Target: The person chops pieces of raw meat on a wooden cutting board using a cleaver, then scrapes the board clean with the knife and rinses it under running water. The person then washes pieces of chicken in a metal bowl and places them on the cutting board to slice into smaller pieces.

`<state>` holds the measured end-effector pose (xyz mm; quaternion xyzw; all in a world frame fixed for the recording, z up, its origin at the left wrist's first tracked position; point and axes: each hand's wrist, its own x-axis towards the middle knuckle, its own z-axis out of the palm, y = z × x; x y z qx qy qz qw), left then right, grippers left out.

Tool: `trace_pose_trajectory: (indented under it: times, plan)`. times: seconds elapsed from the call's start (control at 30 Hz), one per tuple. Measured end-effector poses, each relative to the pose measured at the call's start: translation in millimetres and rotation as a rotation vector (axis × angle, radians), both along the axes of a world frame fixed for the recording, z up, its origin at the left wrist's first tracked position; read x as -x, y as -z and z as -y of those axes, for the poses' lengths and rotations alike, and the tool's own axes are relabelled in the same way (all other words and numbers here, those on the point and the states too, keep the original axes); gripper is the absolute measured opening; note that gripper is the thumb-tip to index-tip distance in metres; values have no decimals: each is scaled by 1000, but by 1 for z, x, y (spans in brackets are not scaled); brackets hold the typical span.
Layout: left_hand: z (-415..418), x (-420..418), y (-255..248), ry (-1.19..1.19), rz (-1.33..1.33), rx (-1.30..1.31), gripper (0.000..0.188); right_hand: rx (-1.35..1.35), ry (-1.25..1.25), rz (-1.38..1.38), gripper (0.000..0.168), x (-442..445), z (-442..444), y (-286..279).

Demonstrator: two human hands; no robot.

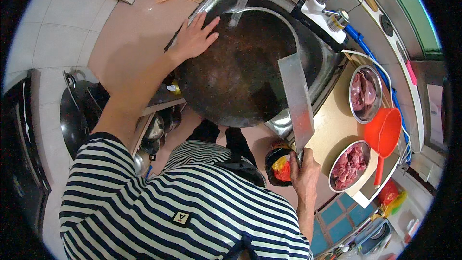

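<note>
A large dark wok (pixel 234 68) sits in the stainless steel sink (pixel 319 63). A clear stream of what looks like running water (pixel 245 0) falls at its far rim. My left hand (pixel 196 38) is at the wok's upper left side, palm down, fingers apart and holding nothing. Whether it presses on the rim I cannot tell. My right hand (pixel 306 171) grips the handle of a cleaver (pixel 296 97). The broad, wet-looking blade points away from me, over the right side of the wok and the near sink edge, with a reddish patch near the handle.
Right on the counter (pixel 325 126), a metal bowl of large raw meat pieces (pixel 362 92), an orange-red plastic dipper (pixel 383 133) and a metal bowl of cut raw meat (pixel 349 166) stand. A faucet (pixel 325 21) rises behind the sink. Below my right hand is a black-lined bin (pixel 278 168).
</note>
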<state>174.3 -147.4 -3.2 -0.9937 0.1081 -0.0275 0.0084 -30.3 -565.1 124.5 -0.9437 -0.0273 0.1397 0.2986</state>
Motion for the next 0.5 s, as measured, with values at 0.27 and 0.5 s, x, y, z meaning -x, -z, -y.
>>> trace_pose_trajectory:
  times: [0.27,0.5]
  plan:
    - [140,41,-11,-241,-140,-93,73,-2,-6,-15,22,9,1,12]
    - [167,99,-16,393,-202,353,53,3,-23,20,22,-4,-2,9]
